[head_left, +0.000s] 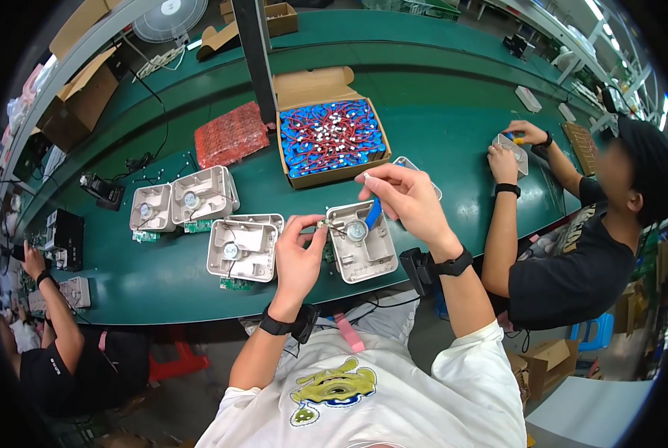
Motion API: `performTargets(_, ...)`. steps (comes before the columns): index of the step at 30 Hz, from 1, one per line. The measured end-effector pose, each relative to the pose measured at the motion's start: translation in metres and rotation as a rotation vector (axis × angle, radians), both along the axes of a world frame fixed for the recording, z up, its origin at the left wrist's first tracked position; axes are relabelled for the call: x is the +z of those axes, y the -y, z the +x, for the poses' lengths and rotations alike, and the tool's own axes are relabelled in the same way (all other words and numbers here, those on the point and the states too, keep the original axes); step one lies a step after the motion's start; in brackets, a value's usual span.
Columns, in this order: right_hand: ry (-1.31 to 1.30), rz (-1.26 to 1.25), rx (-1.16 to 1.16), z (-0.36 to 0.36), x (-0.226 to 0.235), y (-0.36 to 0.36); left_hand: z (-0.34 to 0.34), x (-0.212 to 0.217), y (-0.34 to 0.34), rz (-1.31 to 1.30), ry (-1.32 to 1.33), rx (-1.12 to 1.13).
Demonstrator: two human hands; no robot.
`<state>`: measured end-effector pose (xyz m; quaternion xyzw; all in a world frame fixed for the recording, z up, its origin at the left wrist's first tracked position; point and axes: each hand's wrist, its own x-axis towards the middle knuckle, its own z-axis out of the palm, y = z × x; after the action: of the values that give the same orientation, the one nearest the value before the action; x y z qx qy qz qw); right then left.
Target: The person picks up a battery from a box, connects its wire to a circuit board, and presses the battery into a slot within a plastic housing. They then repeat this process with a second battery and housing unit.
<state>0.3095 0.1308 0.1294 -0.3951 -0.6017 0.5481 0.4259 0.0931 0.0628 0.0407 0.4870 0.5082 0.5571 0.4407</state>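
Observation:
A white plastic housing [379,257] with a round silver speaker [356,231] inside lies open in front of me. At its left edge, my left hand [302,250] pinches the edge of a small green circuit board [321,224], which the fingers partly cover. Above the housing's far right corner, my right hand [409,200] has thumb and forefinger closed on a small white plug [365,177]. A blue battery [373,213] shows just under that hand, tilted over the housing; whether the fingers also grip it is hidden.
Beyond stands a carton [334,173] of blue batteries with red leads and white plugs. A red bubble-wrap pack [232,134] lies beside a dark post [255,60]. More open housings [246,228] sit to the left. Co-workers are at both sides; one handles a white housing [515,153].

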Motion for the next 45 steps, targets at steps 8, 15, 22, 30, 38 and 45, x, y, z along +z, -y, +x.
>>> performTargets(8, 0.034, -0.086, 0.1, -0.005, 0.004, 0.011, 0.003, -0.004, 0.0, 0.033, -0.004, 0.037)
performTargets(15, 0.371, -0.214, 0.2, -0.024, 0.006, 0.028, 0.006, -0.003, 0.005, -0.014, 0.08, 0.083)
performTargets(22, 0.525, 0.469, -0.06, -0.044, -0.031, 0.046, 0.009, -0.005, 0.011, 0.065, -0.027, 0.12)
performTargets(30, 0.726, 0.967, -0.142, -0.041, -0.042, 0.052, 0.006, 0.003, 0.008, 0.107, -0.124, 0.07)
performTargets(38, 0.832, 1.114, -0.097, -0.032, -0.042, 0.051, 0.001, 0.022, -0.003, 0.091, -0.283, -0.023)
performTargets(45, 0.889, 1.148, -0.104, -0.031, -0.042, 0.052, 0.006, 0.03, -0.005, 0.176, -0.37, -0.048)
